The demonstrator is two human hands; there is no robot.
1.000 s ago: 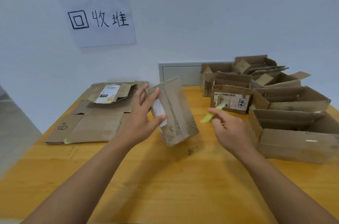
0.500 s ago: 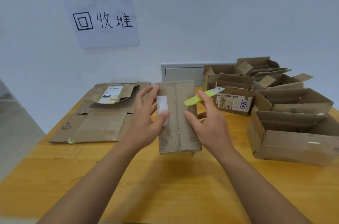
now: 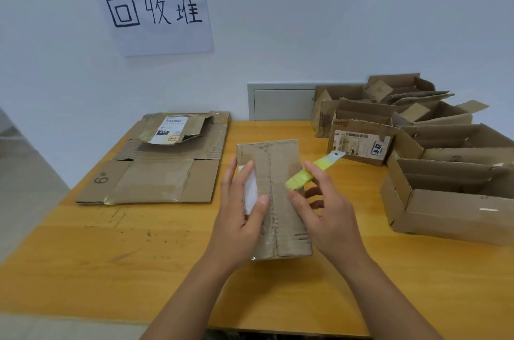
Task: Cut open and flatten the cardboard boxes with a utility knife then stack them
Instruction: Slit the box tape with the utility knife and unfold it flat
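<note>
One wooden bench (image 3: 167,256) fills the lower part of the view, standing against a pale wall. On the wall hangs one sheet of paper (image 3: 155,11) bearing three handwritten characters, and lower down sits one grey panel (image 3: 281,103).

At the bench's right side stands a cluster of open cardboard boxes (image 3: 445,200); at least six can be counted, though those at the back overlap and the exact number cannot be told. The nearest is the largest, with its flaps up; a smaller one (image 3: 361,142) toward the middle carries a printed label on its front.

At the far left lies one stack of flattened cardboard (image 3: 155,172), with at least two pieces: a broad sheet marked "6#" underneath and a smaller crumpled piece with a white label on top.

In the middle, between the stack and the open boxes, is one small box (image 3: 278,200), closed, with a taped seam running down its upper face and a white label on its left part. Its near end rests on the bench.

Two bare forearms reach in from the bottom edge. The left hand (image 3: 239,217) grasps the box's left side, thumb on the top face and fingers extended along the label. The right hand (image 3: 328,214) touches the box's right side with its thumb, and grips one yellow-green utility knife (image 3: 311,172), whose tip points up and to the right, away from the box.
</note>
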